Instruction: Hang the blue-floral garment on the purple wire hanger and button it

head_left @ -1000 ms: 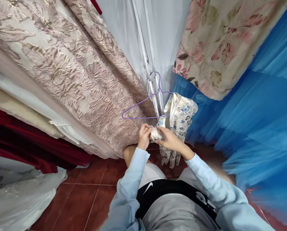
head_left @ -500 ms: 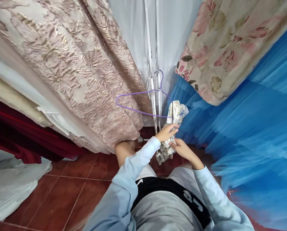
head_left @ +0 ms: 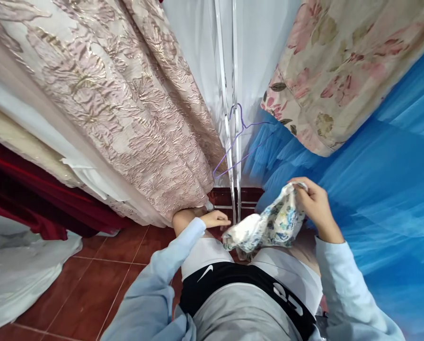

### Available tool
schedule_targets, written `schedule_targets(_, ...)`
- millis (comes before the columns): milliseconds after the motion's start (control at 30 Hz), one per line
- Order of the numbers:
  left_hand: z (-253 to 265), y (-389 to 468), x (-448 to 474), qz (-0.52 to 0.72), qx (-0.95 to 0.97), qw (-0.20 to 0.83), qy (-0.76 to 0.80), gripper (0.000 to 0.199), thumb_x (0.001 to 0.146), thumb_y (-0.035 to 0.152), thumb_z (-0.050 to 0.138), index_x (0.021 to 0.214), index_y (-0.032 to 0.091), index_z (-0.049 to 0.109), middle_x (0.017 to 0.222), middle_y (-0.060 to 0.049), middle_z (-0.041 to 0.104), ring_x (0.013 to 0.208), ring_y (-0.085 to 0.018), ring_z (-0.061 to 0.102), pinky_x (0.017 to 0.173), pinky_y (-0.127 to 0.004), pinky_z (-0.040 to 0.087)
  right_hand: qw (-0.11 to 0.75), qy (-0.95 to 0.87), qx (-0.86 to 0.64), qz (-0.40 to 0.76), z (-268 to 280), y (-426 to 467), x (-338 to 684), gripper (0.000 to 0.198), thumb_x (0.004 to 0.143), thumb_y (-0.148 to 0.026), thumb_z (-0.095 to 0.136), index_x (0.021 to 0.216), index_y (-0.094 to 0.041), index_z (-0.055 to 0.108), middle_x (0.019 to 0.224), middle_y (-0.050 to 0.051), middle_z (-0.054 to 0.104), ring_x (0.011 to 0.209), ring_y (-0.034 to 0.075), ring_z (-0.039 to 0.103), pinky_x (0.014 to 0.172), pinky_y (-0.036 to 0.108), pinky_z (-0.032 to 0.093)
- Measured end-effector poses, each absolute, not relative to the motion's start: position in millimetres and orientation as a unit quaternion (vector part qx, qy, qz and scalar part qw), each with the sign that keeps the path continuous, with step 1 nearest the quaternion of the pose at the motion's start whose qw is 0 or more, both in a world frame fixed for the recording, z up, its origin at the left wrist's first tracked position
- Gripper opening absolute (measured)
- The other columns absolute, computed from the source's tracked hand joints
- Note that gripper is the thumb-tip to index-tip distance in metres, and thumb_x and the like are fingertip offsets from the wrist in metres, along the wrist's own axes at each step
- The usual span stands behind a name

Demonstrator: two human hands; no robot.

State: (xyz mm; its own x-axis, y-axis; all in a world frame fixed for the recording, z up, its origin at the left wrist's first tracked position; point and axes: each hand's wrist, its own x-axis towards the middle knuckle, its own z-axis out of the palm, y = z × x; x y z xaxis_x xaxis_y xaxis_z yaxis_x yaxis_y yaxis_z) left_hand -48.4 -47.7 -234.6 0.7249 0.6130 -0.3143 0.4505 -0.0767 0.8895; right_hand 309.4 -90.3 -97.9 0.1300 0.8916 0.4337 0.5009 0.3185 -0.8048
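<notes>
A white floral cloth garment (head_left: 278,220) with blue and yellowish print droops in a bunch above my thighs. My right hand (head_left: 313,201) grips its upper right end between thumb and fingers. Just left of the garment's lower end is my left hand (head_left: 215,219), its fingers loosely stretched out and apart from the cloth, with nothing seen in them. Beyond both hands, a bare purple hanger (head_left: 237,151) hangs tilted by its hook at the white metal uprights (head_left: 229,132). The garment's exact kind is hard to make out.
Pink brocade fabric (head_left: 127,104) hangs at the left, with a dark red cloth (head_left: 23,194) beyond it. Beige floral fabric (head_left: 336,80) and blue tulle (head_left: 385,189) hang close on the right. Red tiles (head_left: 101,284) cover the floor.
The garment has come off the purple hanger and moved nearer my body, lifted to the right in my right hand. My left hand has let go and shifted left. The hanger has swung round.
</notes>
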Motion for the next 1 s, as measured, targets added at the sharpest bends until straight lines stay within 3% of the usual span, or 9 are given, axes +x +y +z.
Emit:
schedule_targets(67,-231.0,-62.2,-61.8,0.111,0.712,0.597,0.353,0.064,0.074,0.069,0.076,0.107,0.015,0.069,0.102,-0.01,0.073,0.095,-0.022,0.066,0.093,-0.036,0.049,0.536,-0.625,-0.536,0.186,-88.4,-90.8,306.0,0.019,0.089,-0.029,0.057,0.093,-0.021,0.074,0.086,0.003,0.073,0.071,0.018,0.061,0.065,0.028,0.046)
schedule_targets(167,-220.4,-81.9,-51.2,0.208,0.713,0.563,0.363,0.096,0.068,0.056,0.088,0.148,0.024,0.046,0.153,-0.018,0.049,0.135,-0.031,0.051,0.112,-0.048,0.039,0.513,-0.664,-0.487,0.243,-80.1,-96.5,279.2,0.02,0.091,-0.031,0.058,0.093,-0.021,0.075,0.087,0.003,0.074,0.071,0.017,0.063,0.067,0.028,0.048)
schedule_targets(233,-212.2,-92.7,-25.9,0.241,0.716,0.578,0.308,0.101,0.071,0.051,0.087,0.155,0.028,0.037,0.161,-0.017,0.039,0.146,-0.033,0.04,0.118,-0.051,0.033,0.476,-0.697,-0.454,0.287,-76.9,-102.1,254.7,0.021,0.092,-0.029,0.055,0.095,-0.021,0.075,0.089,0.004,0.075,0.073,0.018,0.065,0.07,0.029,0.05)
schedule_targets(400,-207.4,-113.9,44.4,0.26,0.708,0.61,0.242,0.078,0.076,0.043,0.083,0.143,0.021,0.051,0.138,-0.014,0.063,0.128,-0.033,0.059,0.113,-0.047,0.043,0.43,-0.735,-0.419,0.315,-63.2,-114.8,224.5,0.025,0.095,-0.026,0.051,0.099,-0.021,0.075,0.095,0.005,0.076,0.082,0.02,0.069,0.077,0.03,0.053)
schedule_targets(467,-211.1,-115.5,52.8,0.247,0.739,0.554,0.292,0.058,0.08,0.034,0.077,0.133,0.019,0.059,0.126,-0.013,0.069,0.117,-0.031,0.064,0.108,-0.045,0.047,0.448,-0.725,-0.429,0.299,-54.2,-118.9,230.8,0.025,0.095,-0.026,0.052,0.099,-0.022,0.076,0.097,0.005,0.076,0.084,0.02,0.07,0.077,0.03,0.053)
schedule_targets(567,-212.0,-107.4,34.6,0.193,0.797,0.435,0.371,0.051,0.076,0.023,0.072,0.125,0.017,0.061,0.109,-0.011,0.072,0.1,-0.03,0.068,0.094,-0.041,0.052,0.49,-0.698,-0.457,0.253,-40.2,-121.8,251.7,0.021,0.093,-0.027,0.056,0.097,-0.023,0.077,0.096,0.005,0.076,0.084,0.021,0.069,0.074,0.03,0.053)
schedule_targets(700,-190.4,-85.3,-27.0,0.223,0.799,0.352,0.434,0.022,0.082,0.034,0.067,0.097,0.018,0.069,0.077,-0.004,0.068,0.07,-0.02,0.061,0.075,-0.033,0.05,0.566,-0.629,-0.507,0.167,-33.9,-111.9,283.4,0.019,0.093,-0.034,0.061,0.094,-0.023,0.077,0.092,0.006,0.074,0.077,0.02,0.066,0.067,0.031,0.051)
schedule_targets(800,-160.3,-64.2,-75.8,0.336,0.783,0.299,0.431,0.031,0.085,0.047,0.068,0.069,0.02,0.068,0.068,-0.004,0.066,0.073,-0.02,0.059,0.078,-0.034,0.049,0.585,-0.597,-0.523,0.166,-46.1,-95.3,295.6,0.02,0.091,-0.038,0.065,0.093,-0.022,0.076,0.088,0.005,0.073,0.075,0.02,0.063,0.065,0.031,0.048)
schedule_targets(1000,-98.0,-24.3,-123.4,0.489,0.712,0.297,0.407,0.037,0.068,0.047,0.085,0.057,0.019,0.064,0.068,-0.004,0.062,0.069,-0.018,0.057,0.067,-0.03,0.046,0.545,-0.623,-0.513,0.228,-85.4,-68.4,282.8,0.023,0.089,-0.04,0.064,0.087,-0.019,0.073,0.077,0.002,0.069,0.068,0.017,0.058,0.064,0.029,0.046)
